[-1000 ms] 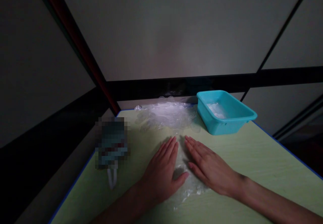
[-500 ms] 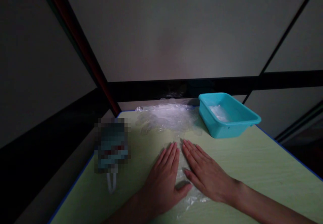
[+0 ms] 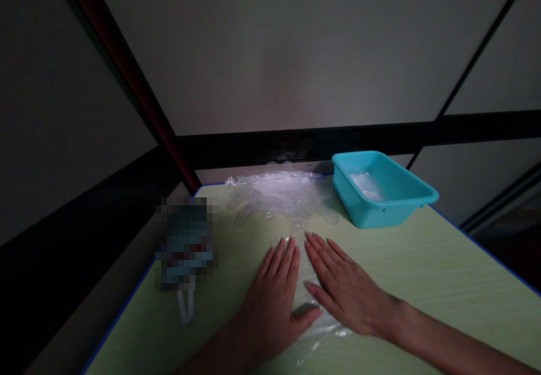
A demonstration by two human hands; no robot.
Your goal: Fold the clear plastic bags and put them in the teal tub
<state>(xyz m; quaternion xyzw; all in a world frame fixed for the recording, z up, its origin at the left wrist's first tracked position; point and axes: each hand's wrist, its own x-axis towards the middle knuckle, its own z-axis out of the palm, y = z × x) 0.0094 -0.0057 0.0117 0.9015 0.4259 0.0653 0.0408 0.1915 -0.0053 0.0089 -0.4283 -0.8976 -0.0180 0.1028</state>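
Observation:
My left hand (image 3: 273, 301) lies flat, palm down, on a thin clear plastic sheet or glove (image 3: 323, 330) spread over the table. To its right, my right hand (image 3: 349, 287) also rests flat on the clear plastic, thumb apart from the fingers. The two sets of fingertips point away from me with a narrow gap between them. Both hands cover much of the plastic, so its full outline is hidden. Beyond my fingertips lies a loose pile of clear plastic gloves (image 3: 283, 192).
A turquoise basin (image 3: 380, 214) with a clear plastic packet (image 3: 367, 186) inside stands at the back right. At the left edge of the pale green table (image 3: 448, 273) is a pixelated object (image 3: 186, 245) with a white loop. Wall panels rise behind.
My left fingers have spread slightly. The view has shifted a little; the hands otherwise stay flat in nearly the same place.

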